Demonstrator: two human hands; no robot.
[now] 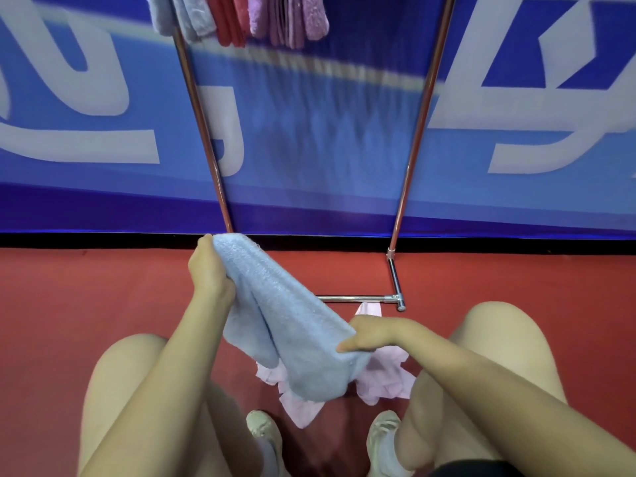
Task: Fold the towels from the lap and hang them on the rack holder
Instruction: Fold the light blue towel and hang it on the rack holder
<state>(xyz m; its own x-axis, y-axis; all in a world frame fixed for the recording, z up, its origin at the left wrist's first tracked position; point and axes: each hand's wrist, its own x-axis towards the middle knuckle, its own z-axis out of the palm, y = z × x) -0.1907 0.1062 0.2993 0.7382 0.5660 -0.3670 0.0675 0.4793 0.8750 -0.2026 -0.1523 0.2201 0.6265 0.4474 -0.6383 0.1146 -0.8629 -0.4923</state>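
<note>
A light blue towel (292,325) is folded lengthwise and stretched between my hands above my knees. My left hand (208,270) grips its far end, raised toward the rack. My right hand (371,333) pinches its near end, lower down. A pink towel (382,380) lies on the red floor under the blue one, partly hidden. The metal rack (411,149) stands in front of me, with several folded blue, red and pink towels (241,18) hanging from its top at the left.
The rack's base bar (358,298) and right foot (395,280) lie on the red floor just ahead of my knees. A blue banner wall (309,132) stands behind the rack. My shoes (265,432) rest on the floor below the towel.
</note>
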